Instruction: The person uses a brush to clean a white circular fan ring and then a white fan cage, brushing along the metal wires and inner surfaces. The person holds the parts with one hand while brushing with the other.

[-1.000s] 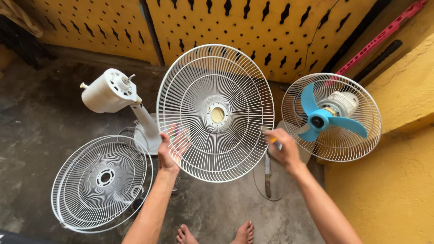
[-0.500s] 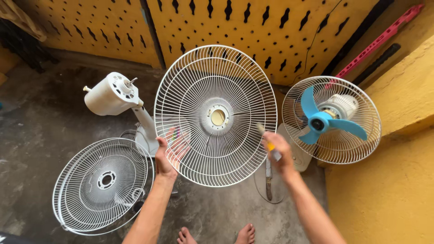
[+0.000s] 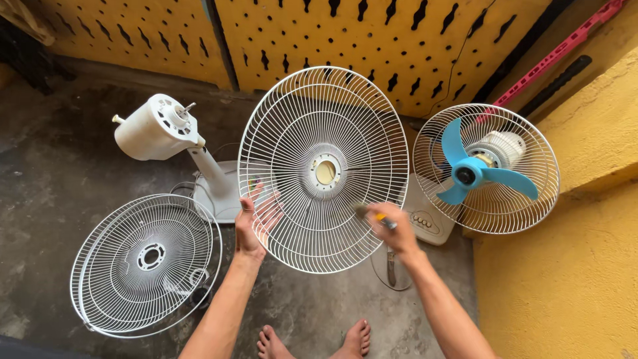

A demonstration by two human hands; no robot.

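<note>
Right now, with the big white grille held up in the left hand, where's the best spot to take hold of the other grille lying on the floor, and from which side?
Take the floor grille by its outer rim hoop, at the near right edge, coming from above. It lies roughly flat, so the rim is exposed there. The thin wires would likely bend; the hub hole sits far in. The left hand already grips the held grille at its rim.

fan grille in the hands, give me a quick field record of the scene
left hand: left hand grips the lower left rim of the white fan grille, fingers behind the wires
right hand: right hand holds a small brush with a yellow handle against the grille wires
floor left: second grille lying flat
behind: bare motor on stand
right: fan with blue blades, front grille off
</note>
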